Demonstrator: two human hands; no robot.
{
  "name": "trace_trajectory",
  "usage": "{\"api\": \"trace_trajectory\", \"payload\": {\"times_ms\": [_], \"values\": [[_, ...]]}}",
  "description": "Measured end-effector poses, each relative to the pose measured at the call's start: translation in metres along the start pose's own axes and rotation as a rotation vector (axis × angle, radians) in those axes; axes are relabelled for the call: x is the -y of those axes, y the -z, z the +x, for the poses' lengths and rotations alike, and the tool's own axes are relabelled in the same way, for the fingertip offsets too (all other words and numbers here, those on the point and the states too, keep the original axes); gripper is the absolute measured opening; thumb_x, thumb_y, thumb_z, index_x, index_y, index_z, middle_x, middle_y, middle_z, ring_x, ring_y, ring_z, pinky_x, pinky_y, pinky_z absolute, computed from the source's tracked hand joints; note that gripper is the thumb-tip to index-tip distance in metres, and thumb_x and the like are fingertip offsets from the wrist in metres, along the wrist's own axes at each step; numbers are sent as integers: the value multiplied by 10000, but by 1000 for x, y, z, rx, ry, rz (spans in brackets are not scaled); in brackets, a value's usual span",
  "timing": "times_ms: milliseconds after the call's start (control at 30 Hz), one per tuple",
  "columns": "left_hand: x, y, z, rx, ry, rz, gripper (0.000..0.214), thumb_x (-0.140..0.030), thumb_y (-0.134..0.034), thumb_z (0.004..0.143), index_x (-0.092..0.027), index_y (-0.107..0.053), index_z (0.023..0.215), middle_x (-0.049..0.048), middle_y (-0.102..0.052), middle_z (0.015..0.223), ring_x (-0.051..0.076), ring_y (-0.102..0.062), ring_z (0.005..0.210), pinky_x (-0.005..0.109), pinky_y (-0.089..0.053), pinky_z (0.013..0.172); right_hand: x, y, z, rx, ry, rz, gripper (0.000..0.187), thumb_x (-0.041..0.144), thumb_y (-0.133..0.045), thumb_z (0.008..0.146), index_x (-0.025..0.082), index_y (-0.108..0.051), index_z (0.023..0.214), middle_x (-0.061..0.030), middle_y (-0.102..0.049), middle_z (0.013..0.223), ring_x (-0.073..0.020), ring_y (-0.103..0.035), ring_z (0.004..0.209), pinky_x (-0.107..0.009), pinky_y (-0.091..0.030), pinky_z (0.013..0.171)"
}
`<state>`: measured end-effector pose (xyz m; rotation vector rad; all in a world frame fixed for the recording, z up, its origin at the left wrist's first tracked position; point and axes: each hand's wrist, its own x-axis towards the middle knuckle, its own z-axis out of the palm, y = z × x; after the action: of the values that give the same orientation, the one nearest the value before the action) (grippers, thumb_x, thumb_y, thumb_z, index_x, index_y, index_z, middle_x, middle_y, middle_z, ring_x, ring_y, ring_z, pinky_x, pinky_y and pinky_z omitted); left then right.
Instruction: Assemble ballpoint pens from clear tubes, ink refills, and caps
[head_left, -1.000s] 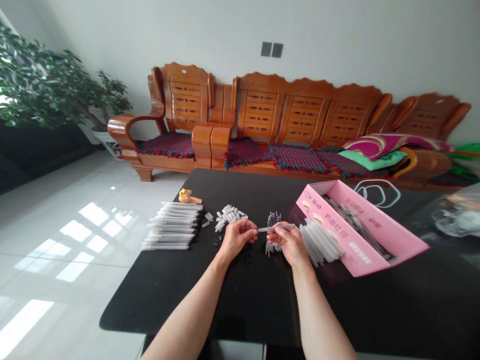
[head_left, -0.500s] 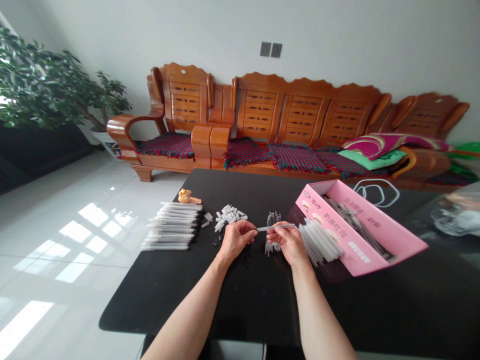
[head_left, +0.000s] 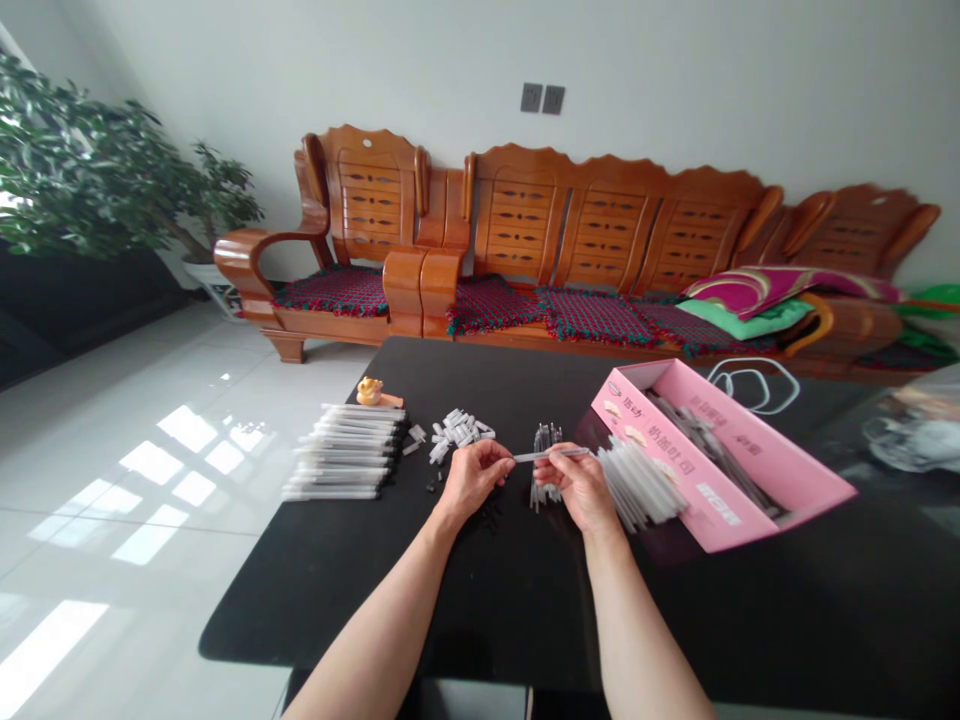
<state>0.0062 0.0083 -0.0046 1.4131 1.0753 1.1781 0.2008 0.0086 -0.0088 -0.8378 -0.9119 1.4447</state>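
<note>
Clear plastic tube (head_left: pixel 541 455), pinched in R hand (head_left: pixel 581 488) fingers, L hand (head_left: pixel 472 478) fingers narrow at tube end, hold unclear, loose tubes (head_left: pixel 637 485) by pink box (head_left: pixel 720 470), black desk (head_left: pixel 480 620)

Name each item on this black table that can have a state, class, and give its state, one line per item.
left hand: fingers closed at the clear thin tube's end
right hand: pinching the tube
clear thin tube: held level between both hands
pink cardboard box: open, tubes inside
stack of tubes: lying side by side
white small parts: in a loose heap
</note>
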Motion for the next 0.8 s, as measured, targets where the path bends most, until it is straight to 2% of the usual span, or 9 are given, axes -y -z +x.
{"api": "trace_trajectory", "payload": {"times_ms": [133,200,267,333,467,567,700,800], "values": [[-3,1,-1,-12,-18,-35,342,-433,-722,758,-141,-670,928,6,-634,636,107,-557,516,194,-399,482,1,-1,0,-8,7,8,221,316,-801,727,177,-677,847,-50,-764,731,-190,-728,579,-265,-600,531],[-6,3,-2,-13,-38,37,350,-483,-648,817,-140,-686,873,8,-622,598,107,-548,500,196,-380,482,1,0,0,-12,11,9,224,317,-804,723,179,-677,845,-48,-763,727,-191,-728,576,-266,-599,531],[-6,4,-2,1,-46,116,400,-506,-587,856,-135,-679,737,8,-586,528,100,-520,467,195,-350,471,0,0,0,-8,12,6,217,313,-799,730,178,-678,849,-49,-764,730,-193,-730,580,-267,-599,531],[-4,4,-1,13,-43,131,391,-490,-605,846,-134,-666,697,5,-574,511,96,-504,454,193,-336,463,-1,0,1,1,10,0,206,307,-790,741,176,-678,855,-52,-764,735,-195,-731,586,-268,-599,533],[0,2,0,5,-37,23,285,-415,-711,769,-139,-677,826,10,-621,605,107,-537,509,194,-382,486,-1,0,0,-1,11,4,207,300,-790,740,174,-677,859,-56,-764,735,-195,-731,586,-270,-600,533],[-1,2,0,-7,-58,3,341,-423,-730,755,-146,-685,949,23,-655,689,117,-566,559,198,-406,511,1,0,0,-8,14,16,213,302,-798,730,179,-677,855,-51,-764,731,-191,-729,580,-269,-602,531],[-2,4,-1,13,-49,128,393,-498,-579,864,-134,-701,783,9,-577,540,101,-511,473,193,-341,462,1,-1,0,-5,12,16,220,308,-799,727,178,-678,857,-47,-763,729,-193,-729,579,-269,-601,527],[2,3,0,10,-42,141,363,-477,-609,844,-138,-689,741,2,-566,524,96,-495,454,194,-333,454,1,-1,0,1,7,7,215,305,-797,731,175,-680,856,-50,-763,729,-195,-730,582,-269,-601,527]]}}
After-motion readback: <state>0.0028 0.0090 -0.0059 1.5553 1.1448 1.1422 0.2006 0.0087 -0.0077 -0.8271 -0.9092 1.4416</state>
